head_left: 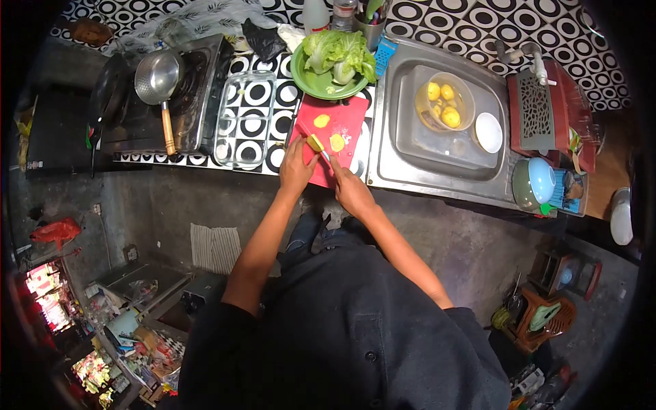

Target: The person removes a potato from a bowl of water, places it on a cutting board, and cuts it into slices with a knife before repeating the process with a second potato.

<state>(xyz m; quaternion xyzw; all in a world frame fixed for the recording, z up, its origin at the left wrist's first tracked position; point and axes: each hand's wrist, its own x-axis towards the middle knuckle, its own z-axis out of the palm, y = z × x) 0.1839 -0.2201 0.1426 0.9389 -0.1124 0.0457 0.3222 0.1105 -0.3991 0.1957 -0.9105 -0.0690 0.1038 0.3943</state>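
Note:
On the red cutting board (350,115), my left hand (295,165) steadies a piece of yellow potato (314,142) with its fingertips. My right hand (354,194) is closed around a knife (326,156), its handle mostly hidden by the fingers. The blade points up and left, close to the potato piece. Two flat yellow slices, one potato slice (321,121) higher up and another potato slice (337,142) at the right, lie on the board with small scraps.
Behind the board stands a green plate (301,76) of leafy greens (345,58). A glass dish (222,130) and a stove with a ladle (158,76) are at left. The sink (389,154) at right holds a bowl (470,102) of yellow potatoes and a white bowl (488,132).

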